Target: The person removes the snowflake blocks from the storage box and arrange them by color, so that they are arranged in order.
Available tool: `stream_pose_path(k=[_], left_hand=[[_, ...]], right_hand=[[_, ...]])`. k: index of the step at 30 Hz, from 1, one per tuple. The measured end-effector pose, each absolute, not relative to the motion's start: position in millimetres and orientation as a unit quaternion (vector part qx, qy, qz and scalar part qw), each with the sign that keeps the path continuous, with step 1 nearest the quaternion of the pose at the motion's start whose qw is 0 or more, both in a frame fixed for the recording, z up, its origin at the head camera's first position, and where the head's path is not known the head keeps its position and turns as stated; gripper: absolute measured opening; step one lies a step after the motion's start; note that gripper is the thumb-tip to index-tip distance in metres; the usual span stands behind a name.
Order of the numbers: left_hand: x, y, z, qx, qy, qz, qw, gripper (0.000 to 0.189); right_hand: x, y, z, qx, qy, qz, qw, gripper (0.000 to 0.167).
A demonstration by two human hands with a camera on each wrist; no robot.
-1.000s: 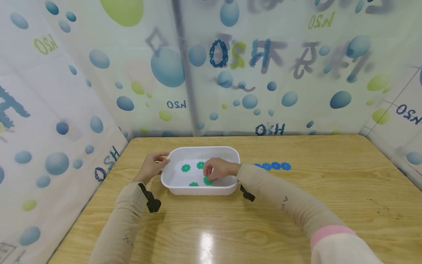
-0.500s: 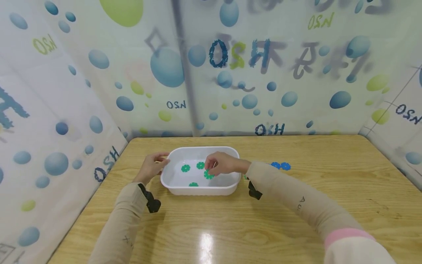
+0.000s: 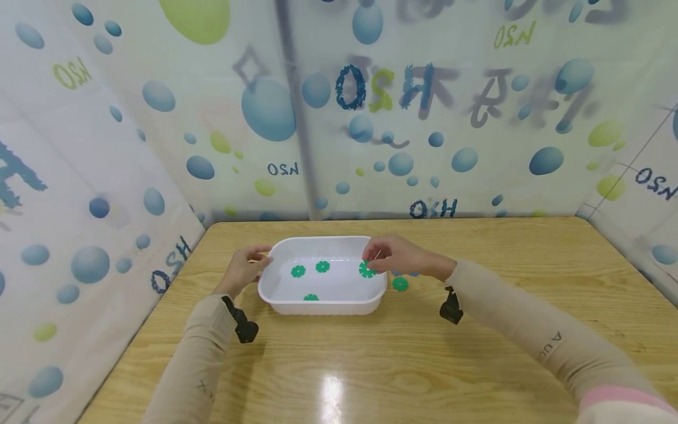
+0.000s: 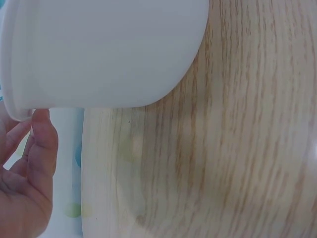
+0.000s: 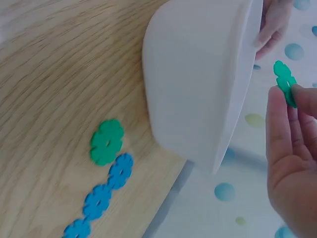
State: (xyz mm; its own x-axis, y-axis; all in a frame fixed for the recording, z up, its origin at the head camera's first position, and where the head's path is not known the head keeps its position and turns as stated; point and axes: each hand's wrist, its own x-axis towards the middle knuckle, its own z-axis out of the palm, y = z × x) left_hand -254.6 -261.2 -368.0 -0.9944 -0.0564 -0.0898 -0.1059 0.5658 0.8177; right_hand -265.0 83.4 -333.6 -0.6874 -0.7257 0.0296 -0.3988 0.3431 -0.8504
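A white plastic tub (image 3: 325, 308) stands on the table, with green snowflake discs (image 3: 298, 271) lying apart on its floor. At its left end my left hand (image 3: 242, 269) holds the rim between thumb and fingers; the left wrist view shows the fingertips at the rim (image 4: 15, 106). My right hand (image 3: 405, 257) is raised over the tub's right end. Between its thumb and fingers it pinches a green snowflake disc (image 5: 284, 82), held tilted clear of the rim. Beside the tub's right wall another green snowflake disc (image 3: 400, 284) lies flat on the table.
A row of blue snowflake discs (image 5: 97, 202) lies near that loose green disc, mostly behind the right hand and forearm in the head view. The wooden table (image 3: 339, 359) ends at a patterned curtain (image 3: 477, 194) at the back.
My right hand has lifted a green disc from the tub's floor and carried it right, to above the right rim. The green disc on the table has come into view. My left hand stays put.
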Motion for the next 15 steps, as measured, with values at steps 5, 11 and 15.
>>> stream_pose_path(k=[5, 11, 15], left_hand=[[-254.9, -260.8, -367.9, -0.043, 0.884, 0.464, 0.028, 0.038], [-255.3, -262.1, -368.9, -0.044, 0.885, 0.463, 0.027, 0.038], [-254.2, -262.2, -368.3, -0.041, 0.883, 0.467, 0.028, 0.038]], right_hand=[[-265.1, 109.4, -335.2, -0.321, 0.799, -0.480, 0.165, 0.012], [-265.2, 130.6, -346.0, -0.314, 0.801, -0.488, 0.148, 0.013], [-265.2, 141.9, -357.9, -0.305, 0.809, -0.481, 0.144, 0.013]])
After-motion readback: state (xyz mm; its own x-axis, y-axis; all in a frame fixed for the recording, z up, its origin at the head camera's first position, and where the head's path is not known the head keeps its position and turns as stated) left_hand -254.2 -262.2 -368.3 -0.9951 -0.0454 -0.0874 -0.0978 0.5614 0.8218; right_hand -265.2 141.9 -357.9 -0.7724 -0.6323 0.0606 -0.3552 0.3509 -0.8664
